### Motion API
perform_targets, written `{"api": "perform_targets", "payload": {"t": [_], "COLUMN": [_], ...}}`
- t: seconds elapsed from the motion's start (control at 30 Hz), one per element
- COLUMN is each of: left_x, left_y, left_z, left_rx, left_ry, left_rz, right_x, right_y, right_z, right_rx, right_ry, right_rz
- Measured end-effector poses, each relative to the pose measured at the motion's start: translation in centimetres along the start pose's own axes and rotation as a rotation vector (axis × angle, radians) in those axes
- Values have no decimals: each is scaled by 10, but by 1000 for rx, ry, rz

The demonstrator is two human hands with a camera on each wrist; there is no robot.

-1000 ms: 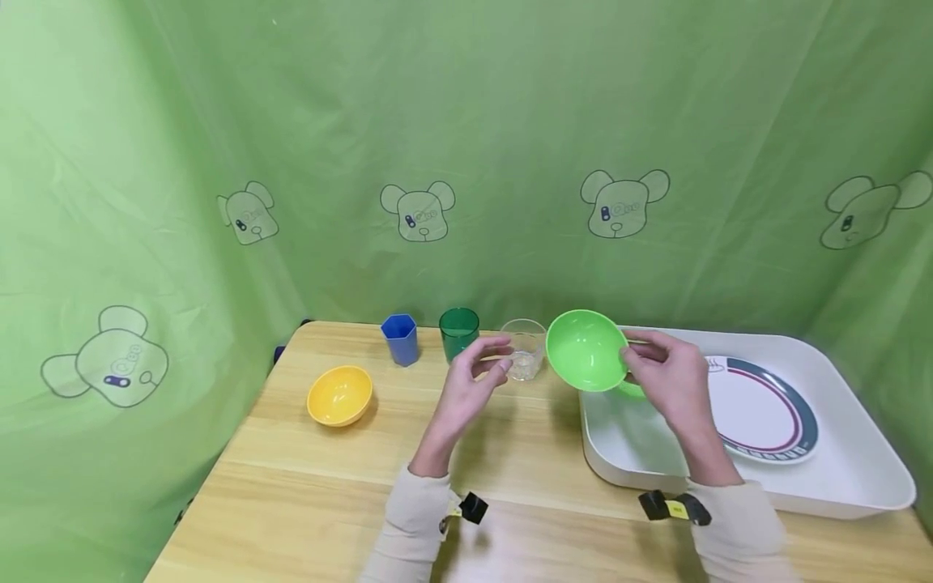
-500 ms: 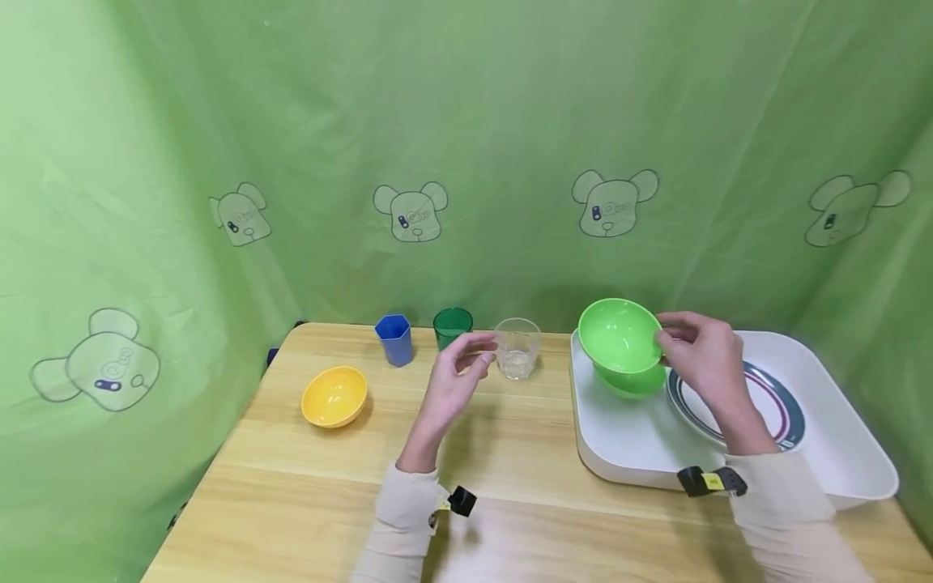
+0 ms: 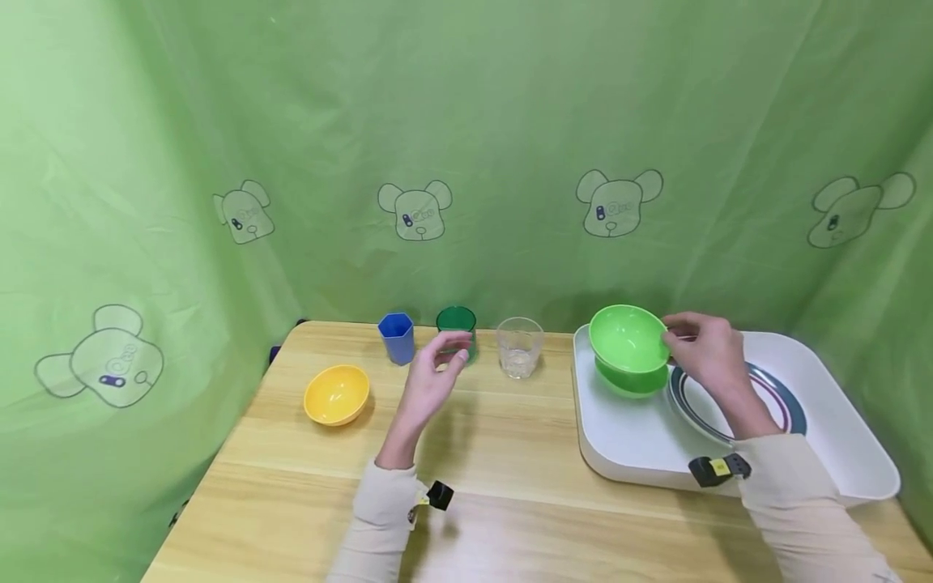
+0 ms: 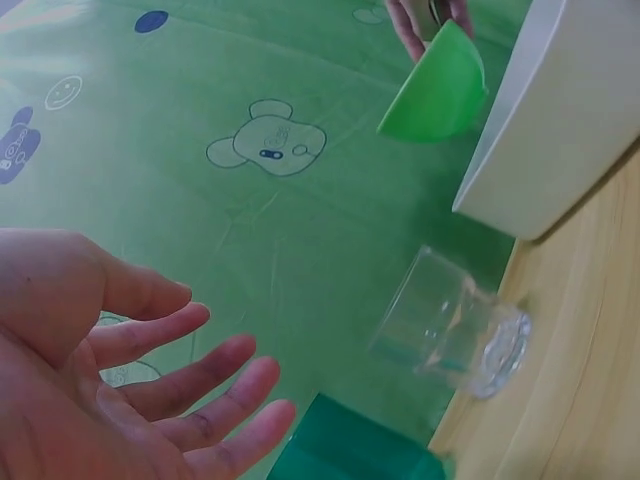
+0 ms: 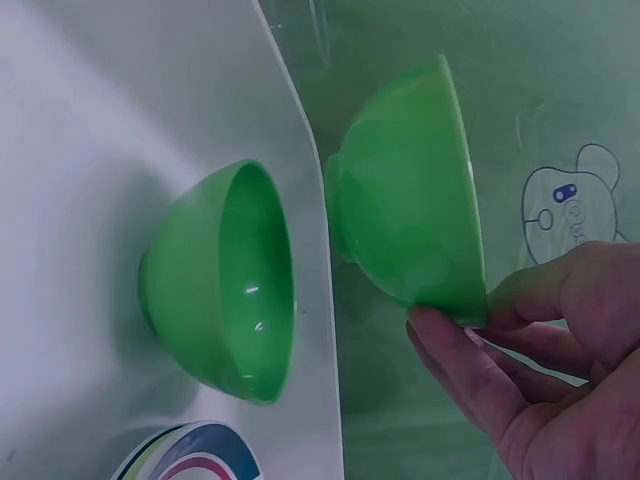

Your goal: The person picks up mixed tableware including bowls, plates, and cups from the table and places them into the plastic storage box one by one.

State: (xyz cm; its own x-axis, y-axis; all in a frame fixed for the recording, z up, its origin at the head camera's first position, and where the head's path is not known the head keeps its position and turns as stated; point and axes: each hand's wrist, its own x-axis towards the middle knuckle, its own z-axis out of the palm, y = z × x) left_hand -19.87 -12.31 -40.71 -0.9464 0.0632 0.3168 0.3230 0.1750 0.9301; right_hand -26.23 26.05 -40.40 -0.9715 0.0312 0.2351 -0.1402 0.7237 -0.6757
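My right hand [image 3: 710, 356] pinches the rim of a green bowl [image 3: 628, 336] between thumb and fingers. In the right wrist view this bowl [image 5: 410, 190] hangs above a second green bowl [image 5: 220, 285], with a gap between them; the second one stands in the white tray [image 5: 60, 200]. My left hand [image 3: 428, 385] is in the air in front of the dark green cup [image 3: 466, 324], holding nothing. The left wrist view shows its fingers [image 4: 215, 410] spread and slightly bent, near the clear glass [image 4: 450, 325] and the dark green cup [image 4: 350, 450].
A patterned plate [image 3: 790, 409] lies in the tray, partly behind my right hand. At the table's back stand a blue cup [image 3: 398, 340] and the clear glass [image 3: 520, 348]. A yellow bowl [image 3: 337, 395] sits to the left. Green cloth [image 3: 510, 105] hangs behind the table.
My right hand has carried the green bowl rightward from beside the clear glass to over the second bowl, then lowered it slightly. My left hand has moved left, away from the clear glass.
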Motion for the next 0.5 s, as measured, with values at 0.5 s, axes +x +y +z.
{"api": "perform_targets", "payload": {"t": [0.5], "left_x": [3], "left_y": [-43], "left_z": [-44], "left_rx": [193], "left_ry": [66], "left_rz": [-76], "right_x": [7], "right_y": [15], "right_z": [3], "right_rx": [31], "right_ry": [-85], "right_rz": [52]}}
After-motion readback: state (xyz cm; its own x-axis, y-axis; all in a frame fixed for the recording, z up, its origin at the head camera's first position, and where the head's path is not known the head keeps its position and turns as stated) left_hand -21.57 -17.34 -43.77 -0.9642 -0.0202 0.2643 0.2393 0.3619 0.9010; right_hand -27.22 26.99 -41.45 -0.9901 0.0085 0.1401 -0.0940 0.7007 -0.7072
